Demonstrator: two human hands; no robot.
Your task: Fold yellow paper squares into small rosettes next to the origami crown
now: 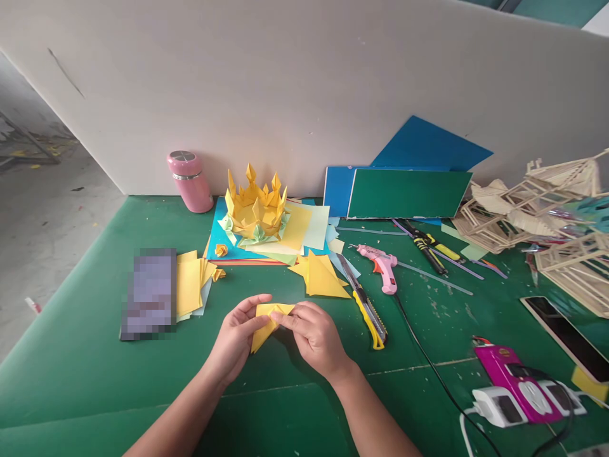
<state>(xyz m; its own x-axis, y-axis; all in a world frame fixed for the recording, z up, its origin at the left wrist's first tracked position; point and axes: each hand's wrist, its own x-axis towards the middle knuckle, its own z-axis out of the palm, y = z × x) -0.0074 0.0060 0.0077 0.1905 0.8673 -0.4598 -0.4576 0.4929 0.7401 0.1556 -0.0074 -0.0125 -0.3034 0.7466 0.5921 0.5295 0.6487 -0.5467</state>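
A small folded yellow paper piece [265, 322] is held just above the green table [85, 355], near its front middle. My left hand [236, 337] grips it from the left, thumb on top. My right hand [314, 335] pinches its right end with the fingertips. Behind my hands lie folded yellow paper triangles [322, 276]. Further back a yellow origami crown with pale green leaves [255, 209] stands on sheets of coloured paper.
A pink flask [189, 180] stands at the back left. Yellow sheets [189, 287] lie beside a blurred flat object. To the right lie a yellow utility knife [367, 311], a pink glue gun [383, 266], pliers, a power strip [518, 400], a phone [566, 336] and wooden stick models [533, 209].
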